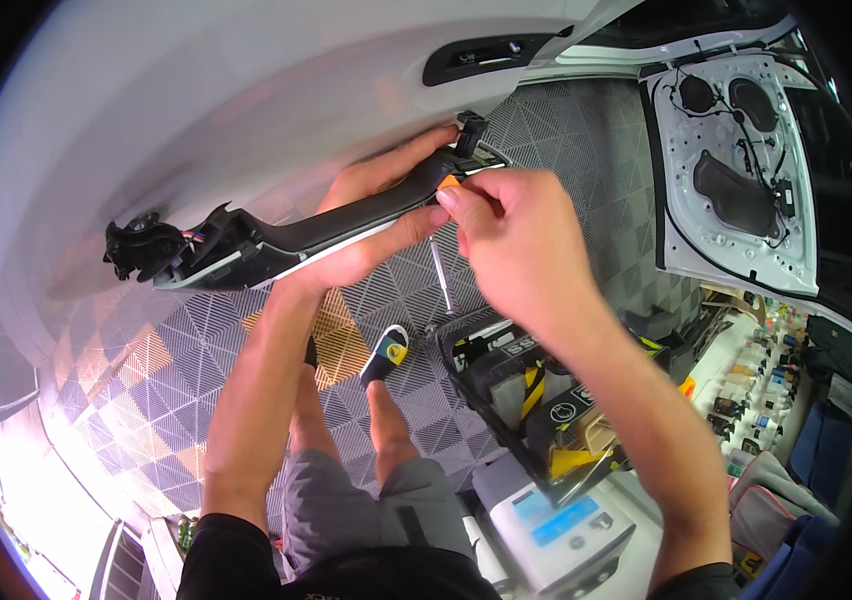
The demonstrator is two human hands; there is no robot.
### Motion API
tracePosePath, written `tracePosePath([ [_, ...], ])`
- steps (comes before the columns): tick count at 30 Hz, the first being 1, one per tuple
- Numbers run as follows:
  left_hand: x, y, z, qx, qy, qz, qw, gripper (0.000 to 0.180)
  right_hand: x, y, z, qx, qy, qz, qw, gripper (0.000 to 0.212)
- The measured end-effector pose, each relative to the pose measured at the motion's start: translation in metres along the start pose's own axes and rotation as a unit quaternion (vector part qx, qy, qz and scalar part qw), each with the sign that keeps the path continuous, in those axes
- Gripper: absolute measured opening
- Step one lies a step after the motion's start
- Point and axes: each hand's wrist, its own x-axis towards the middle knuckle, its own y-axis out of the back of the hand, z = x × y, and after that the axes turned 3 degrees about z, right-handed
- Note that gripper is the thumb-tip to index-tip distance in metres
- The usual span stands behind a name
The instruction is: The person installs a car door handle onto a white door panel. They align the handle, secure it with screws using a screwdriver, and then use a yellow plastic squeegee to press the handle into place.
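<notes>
In front of the white car panel I hold a long dark car door handle assembly (346, 222) with a pale strip along its lower side. Its left end carries a black mechanism (141, 248) with thin coloured wires, and a black block (470, 130) stands up near its right end. My left hand (354, 258) grips it from below, thumb along the near side, fingers behind. My right hand (526, 240) pinches a small orange piece (448, 183) against the assembly near the right end. Its exact kind is hard to make out, since the fingers cover part of it.
A white car panel (216, 90) with a dark handle recess (491, 58) fills the upper left. An opened door without trim (736, 180) stands at right. Below are a black tool bag (466, 385), a white machine with blue screen (556, 520), and several small bottles (746, 375).
</notes>
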Motion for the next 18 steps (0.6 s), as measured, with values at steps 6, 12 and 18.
tracePosePath([
  [6,-0.001,0.001,0.002,0.012,-0.015,0.007,1.000,0.077,0.013,0.013,-0.011,-0.007,-0.048,-0.093,0.994,0.030],
  [12,0.004,-0.003,0.004,0.015,-0.035,0.011,0.999,0.076,0.013,0.055,-0.007,0.067,-0.106,-0.223,0.967,0.024],
  [18,0.006,0.002,0.011,0.111,-0.037,-0.008,0.993,0.079,0.007,0.098,0.004,-0.060,-0.004,-0.171,0.983,0.024],
])
